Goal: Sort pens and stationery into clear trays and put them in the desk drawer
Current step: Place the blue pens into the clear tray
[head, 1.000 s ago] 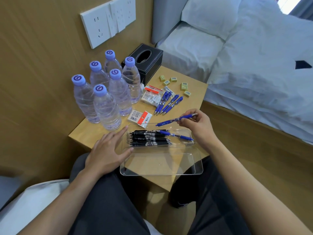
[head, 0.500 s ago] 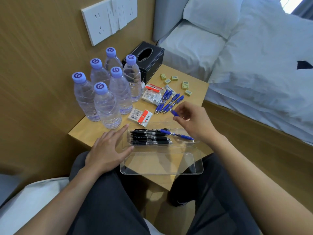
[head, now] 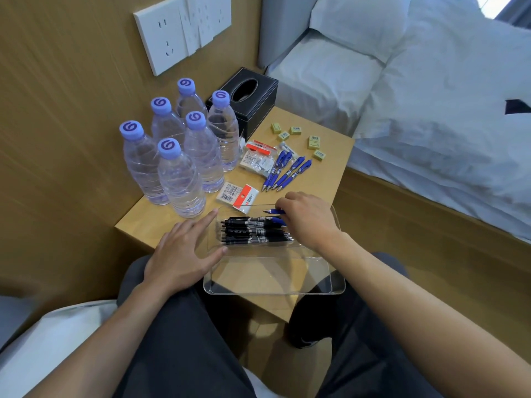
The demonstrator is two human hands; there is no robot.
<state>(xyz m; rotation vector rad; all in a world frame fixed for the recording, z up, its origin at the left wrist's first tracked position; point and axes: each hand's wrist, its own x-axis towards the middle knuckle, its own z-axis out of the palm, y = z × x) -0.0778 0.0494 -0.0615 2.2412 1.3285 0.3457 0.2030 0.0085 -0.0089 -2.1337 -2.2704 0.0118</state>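
black pens [head: 253,232], blue pens [head: 287,172], purple-capped bottles [head: 178,179]

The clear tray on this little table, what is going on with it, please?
A person seated at the table is sorting pens. The right hand holds a blue pen low over the far half of the clear tray, where black pens lie; the near half holds nothing. The left hand lies open against the tray's left wall. More blue pens, erasers and packets lie on the table.

Wood-panelled wall [head: 57,116], white socket panel [head: 178,33], white bed [head: 431,90]
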